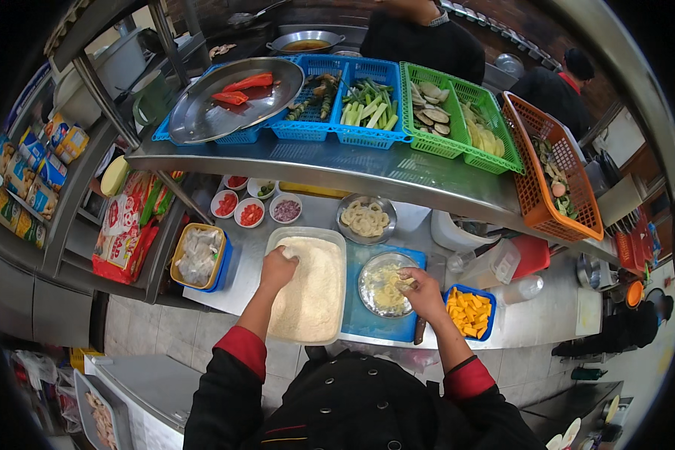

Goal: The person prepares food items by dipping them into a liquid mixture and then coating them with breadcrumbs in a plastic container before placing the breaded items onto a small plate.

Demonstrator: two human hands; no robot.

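My left hand (279,268) is over the upper left part of a rectangular plastic tub of pale crumbs (309,292), its fingers bunched; whether it holds crumbs I cannot tell. At the right side of a round metal plate with yellowish, crumb-like bits (383,284), my right hand (419,289) has its fingertips pinched near a pale piece, and its grip is unclear. The plate rests on a blue cutting board (365,326). Behind it stands a metal bowl of pale battered rings (365,218). A knife with a brown handle (420,331) lies along the board's right edge.
A blue container of orange-yellow sticks (469,312) stands right of the board. At left are a yellow container with plastic bags (199,256) and small bowls of chopped vegetables (251,214). A steel shelf (337,166) with vegetable baskets crosses above the counter. A person (422,39) stands beyond.
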